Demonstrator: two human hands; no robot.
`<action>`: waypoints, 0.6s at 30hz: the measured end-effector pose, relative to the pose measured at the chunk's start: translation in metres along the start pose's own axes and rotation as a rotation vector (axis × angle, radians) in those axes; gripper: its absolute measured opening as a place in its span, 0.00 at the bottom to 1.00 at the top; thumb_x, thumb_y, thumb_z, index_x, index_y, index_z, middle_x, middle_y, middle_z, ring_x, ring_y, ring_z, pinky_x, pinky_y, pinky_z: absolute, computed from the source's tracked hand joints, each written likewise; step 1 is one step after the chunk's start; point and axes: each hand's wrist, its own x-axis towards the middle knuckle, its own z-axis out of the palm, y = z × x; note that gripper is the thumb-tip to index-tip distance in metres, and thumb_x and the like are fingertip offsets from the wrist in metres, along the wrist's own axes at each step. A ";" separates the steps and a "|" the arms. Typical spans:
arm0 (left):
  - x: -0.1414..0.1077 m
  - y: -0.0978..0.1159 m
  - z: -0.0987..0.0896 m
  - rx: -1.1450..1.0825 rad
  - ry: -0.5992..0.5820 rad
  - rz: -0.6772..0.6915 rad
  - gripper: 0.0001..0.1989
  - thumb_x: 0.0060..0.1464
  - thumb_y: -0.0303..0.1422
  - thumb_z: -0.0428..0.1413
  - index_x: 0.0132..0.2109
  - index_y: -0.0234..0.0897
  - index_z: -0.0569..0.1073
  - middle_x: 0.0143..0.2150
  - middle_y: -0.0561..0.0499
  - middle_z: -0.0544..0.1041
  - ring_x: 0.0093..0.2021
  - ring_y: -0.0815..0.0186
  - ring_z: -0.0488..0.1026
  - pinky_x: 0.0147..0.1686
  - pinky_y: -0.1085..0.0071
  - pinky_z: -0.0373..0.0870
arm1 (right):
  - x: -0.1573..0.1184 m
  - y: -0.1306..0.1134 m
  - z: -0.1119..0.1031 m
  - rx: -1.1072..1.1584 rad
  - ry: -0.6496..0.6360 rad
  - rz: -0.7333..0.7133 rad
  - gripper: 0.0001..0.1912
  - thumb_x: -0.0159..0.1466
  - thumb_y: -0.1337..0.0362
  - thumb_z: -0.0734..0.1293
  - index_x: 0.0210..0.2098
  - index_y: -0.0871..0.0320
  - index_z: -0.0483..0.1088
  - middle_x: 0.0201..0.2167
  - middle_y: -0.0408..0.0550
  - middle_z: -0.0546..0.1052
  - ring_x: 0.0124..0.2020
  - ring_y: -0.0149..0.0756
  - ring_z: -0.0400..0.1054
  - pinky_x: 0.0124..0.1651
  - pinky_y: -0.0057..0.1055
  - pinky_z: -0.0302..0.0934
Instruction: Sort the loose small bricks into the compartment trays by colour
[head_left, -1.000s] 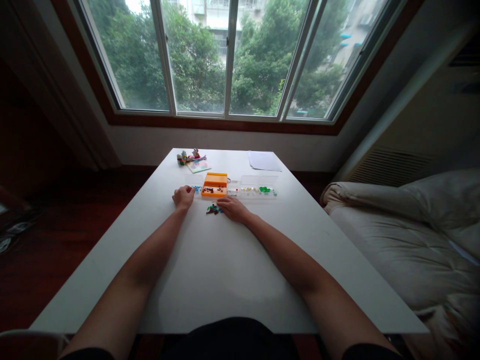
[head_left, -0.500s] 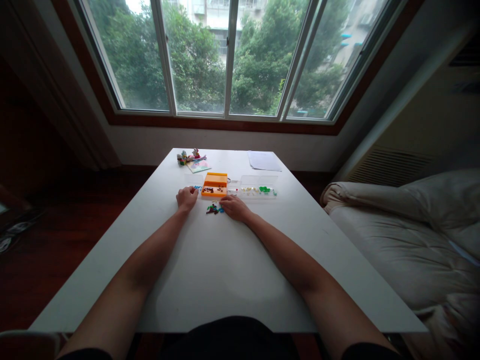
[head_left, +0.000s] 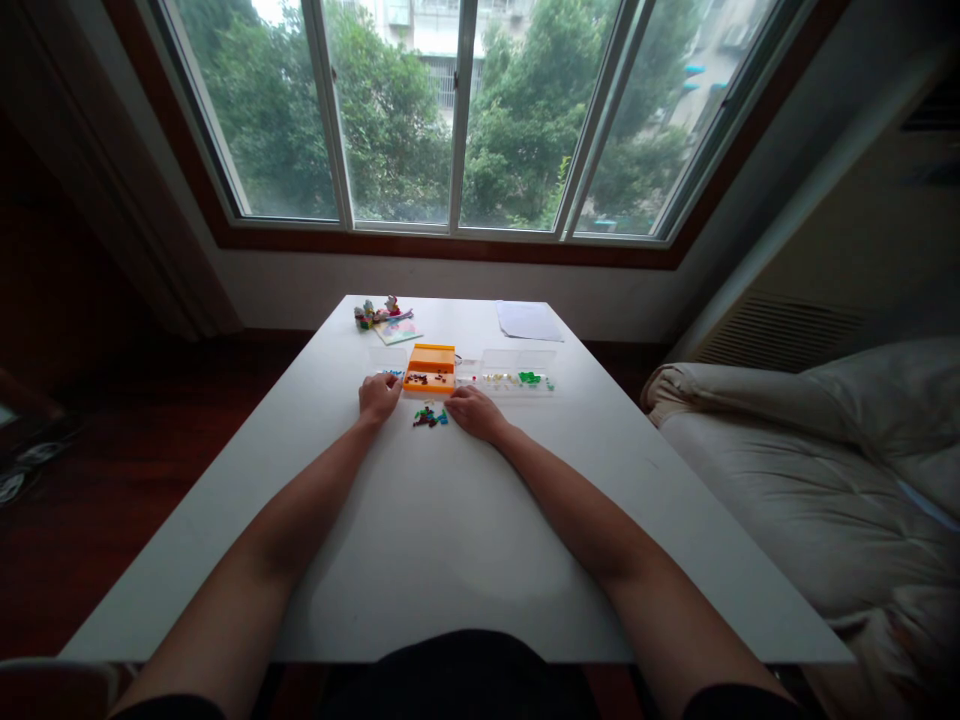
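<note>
My left hand (head_left: 380, 397) is closed, fingertips together at the left edge of an open orange box (head_left: 433, 355); anything in them is too small to make out. Small dark brown pieces (head_left: 420, 379) lie in that box. My right hand (head_left: 476, 412) rests at its lower right corner with curled fingers pressed together, and what they hold is hidden. Just left of this hand is a loose pile of small green, blue and dark building-brick pieces (head_left: 429, 417). Blue pieces (head_left: 393, 373) lie in a clear tray (head_left: 386, 357) beyond my left hand.
Right of the orange box stands a clear case (head_left: 519, 359) with cream pieces (head_left: 499, 379) and green pieces (head_left: 530, 379). Small figures (head_left: 365, 315) and a coloured card (head_left: 400, 331) lie at the far left of the white table (head_left: 465, 540), papers (head_left: 529, 321) at the far right.
My left hand has moved slightly right, toward the orange box. My right hand has drawn a little to the right, away from the pile.
</note>
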 end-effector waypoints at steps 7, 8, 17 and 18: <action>-0.001 0.003 -0.002 -0.020 -0.026 0.018 0.15 0.62 0.41 0.53 0.41 0.39 0.82 0.39 0.46 0.81 0.43 0.58 0.72 0.45 0.65 0.66 | -0.001 0.005 -0.004 0.001 0.014 0.093 0.09 0.66 0.70 0.66 0.40 0.55 0.78 0.40 0.51 0.75 0.47 0.42 0.66 0.52 0.34 0.62; -0.001 0.003 -0.002 -0.026 -0.030 0.020 0.15 0.62 0.41 0.53 0.41 0.39 0.82 0.39 0.45 0.81 0.43 0.58 0.72 0.45 0.65 0.66 | -0.001 0.006 -0.004 0.009 0.022 0.111 0.09 0.65 0.72 0.66 0.39 0.56 0.78 0.39 0.51 0.74 0.47 0.42 0.66 0.52 0.34 0.62; -0.002 0.006 -0.004 -0.061 -0.067 0.035 0.14 0.62 0.39 0.53 0.41 0.38 0.82 0.39 0.46 0.81 0.42 0.60 0.72 0.44 0.67 0.66 | -0.005 0.016 -0.007 0.147 0.225 0.259 0.14 0.64 0.73 0.61 0.43 0.56 0.75 0.41 0.50 0.72 0.39 0.38 0.66 0.47 0.32 0.62; -0.002 0.006 -0.004 -0.068 -0.071 0.041 0.14 0.62 0.39 0.53 0.41 0.38 0.82 0.39 0.46 0.81 0.42 0.60 0.72 0.44 0.67 0.66 | -0.005 0.019 -0.009 0.160 0.269 0.284 0.15 0.65 0.73 0.60 0.43 0.56 0.76 0.41 0.50 0.71 0.39 0.38 0.66 0.47 0.33 0.63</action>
